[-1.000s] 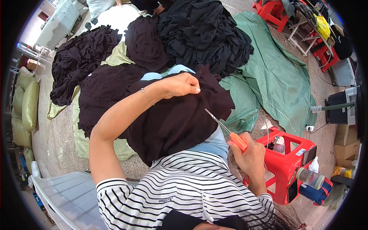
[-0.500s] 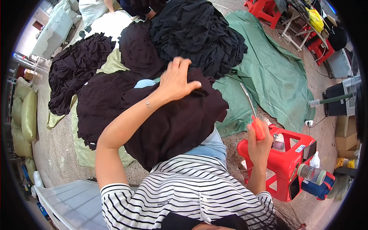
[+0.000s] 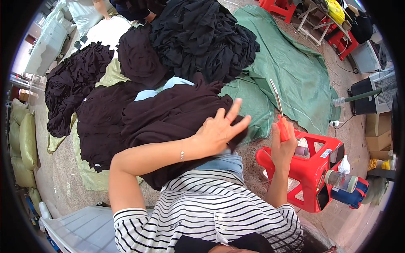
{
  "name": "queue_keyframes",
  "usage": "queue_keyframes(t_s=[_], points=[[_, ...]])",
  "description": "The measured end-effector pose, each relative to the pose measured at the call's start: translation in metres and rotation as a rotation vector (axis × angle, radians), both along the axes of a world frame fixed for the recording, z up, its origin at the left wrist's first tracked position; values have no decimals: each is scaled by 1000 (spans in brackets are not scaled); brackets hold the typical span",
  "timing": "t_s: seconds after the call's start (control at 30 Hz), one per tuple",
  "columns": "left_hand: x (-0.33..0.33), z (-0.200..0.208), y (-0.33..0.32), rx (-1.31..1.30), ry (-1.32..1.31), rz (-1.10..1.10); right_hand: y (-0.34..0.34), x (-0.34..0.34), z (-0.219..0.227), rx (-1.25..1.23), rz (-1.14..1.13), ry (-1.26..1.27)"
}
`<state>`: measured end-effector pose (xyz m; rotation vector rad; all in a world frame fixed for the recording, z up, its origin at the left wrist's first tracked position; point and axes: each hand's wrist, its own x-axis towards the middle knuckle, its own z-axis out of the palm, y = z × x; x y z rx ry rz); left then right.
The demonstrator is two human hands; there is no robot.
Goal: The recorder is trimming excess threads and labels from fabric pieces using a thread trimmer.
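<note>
A heap of dark brown cloth (image 3: 168, 114) lies across my lap, over light blue jeans (image 3: 223, 164). My left hand (image 3: 217, 133) is over the right part of this cloth, its fingers spread and nothing gripped in them. Off to the right, my right hand (image 3: 283, 143) is closed round the orange handle of a pair of scissors (image 3: 277, 99). Their slim metal blades point up and away from me, apart from the cloth. Light blue fabric (image 3: 145, 95) shows at the far edge of the brown cloth.
More dark brown piles (image 3: 78, 84) and a large black cloth pile (image 3: 202, 38) lie ahead. A green tarp (image 3: 287, 63) spreads to the right. Beside my right arm stands a red stool (image 3: 312, 168) with a clear bottle (image 3: 341, 181). A co-worker's hand (image 3: 149, 17) shows at the far edge.
My left hand has come nearer and to the right across the brown cloth, its fingers spreading. The cloth's far edge has shifted, baring more light blue fabric. My right hand still holds the scissors.
</note>
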<state>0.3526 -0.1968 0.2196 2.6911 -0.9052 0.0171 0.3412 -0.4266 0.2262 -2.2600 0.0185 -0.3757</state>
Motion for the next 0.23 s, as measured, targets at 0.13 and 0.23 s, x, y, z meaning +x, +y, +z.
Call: queue_keyframes(t_s=[0.13, 0.23], points=[[2, -40, 2, 90, -127, 31, 11, 4, -6, 35, 51, -27], [-9, -33, 10, -56, -177, -17, -2, 6, -25, 26, 29, -32]])
